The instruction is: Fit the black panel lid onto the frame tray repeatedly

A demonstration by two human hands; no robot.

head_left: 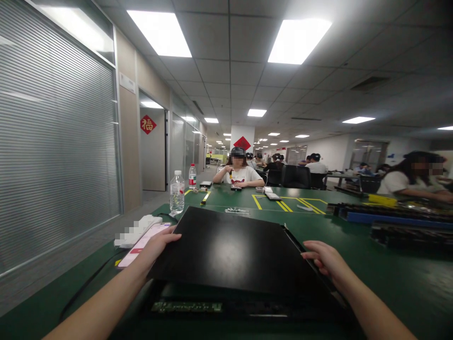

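A flat black panel (226, 250) lies tilted in front of me, over a dark housing (269, 314). A strip of green circuit board (187, 307) shows below the panel's near edge. My left hand (163, 242) is closed on the panel's left edge, thumb on top and the other fingers hidden underneath. At the right edge, my right hand (323, 257) has its fingers curled against the panel's side. Much of the housing is covered by the panel, and its near part is dark.
Left of the panel are a phone (143, 248), a white object (138, 231) and a clear water bottle (177, 193). Dark racks (392, 215) stand at the right on the green table (396, 283). A person (239, 172) sits opposite; another (414, 179) sits at the right.
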